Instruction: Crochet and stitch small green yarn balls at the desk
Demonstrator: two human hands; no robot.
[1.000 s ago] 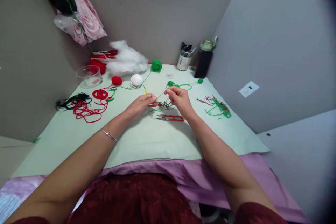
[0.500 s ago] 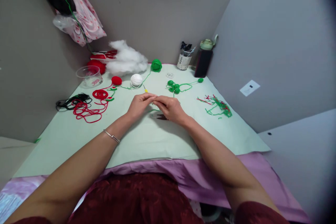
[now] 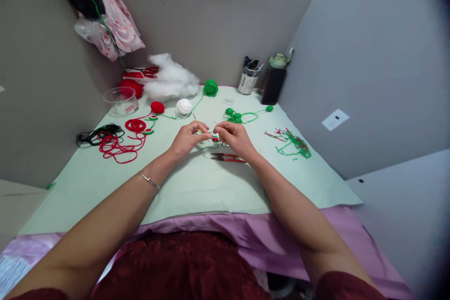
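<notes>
So: both hands meet mid-tabletop (image 3: 197,187). Left hand (image 3: 188,138) grip pinched narrow on a thin hook (image 3: 195,118), yellow bit showing past the fingers. Right hand (image 3: 235,137) grip pinched on a small red-green yarn piece (image 3: 215,139) between the two hands, just above the red snips (image 3: 228,157) lying flat. Farther out: white yarn ball (image 3: 184,106), green yarn ball (image 3: 210,87), red yarn tangle (image 3: 117,147) left, green scraps (image 3: 293,143) right

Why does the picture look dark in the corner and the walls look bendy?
Head view: the wide lens bows the grey walls and darkens the top-right corner. Soft, even light leaves only faint shadows under the left hand and right hand. The small red crocheted piece between them is too tiny to see sharply.
</notes>
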